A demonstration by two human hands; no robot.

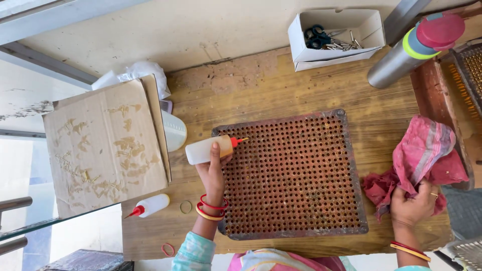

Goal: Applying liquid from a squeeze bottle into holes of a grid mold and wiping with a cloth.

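My left hand [213, 175] grips a white squeeze bottle [206, 149] with a red nozzle, held on its side over the top left corner of a rusty perforated metal plate [293, 175]. The nozzle points right across the holes. My right hand [412, 206] clutches a crumpled pink cloth [420, 158] at the plate's right edge. Both wrists wear red and yellow bangles.
A glue-smeared cardboard sheet [103, 148] lies left, with a second squeeze bottle [149, 206] below it. Rubber bands [186, 207] lie on the wooden table [261, 90]. A white box with scissors [334, 37] and a steel flask [414, 50] stand at the back.
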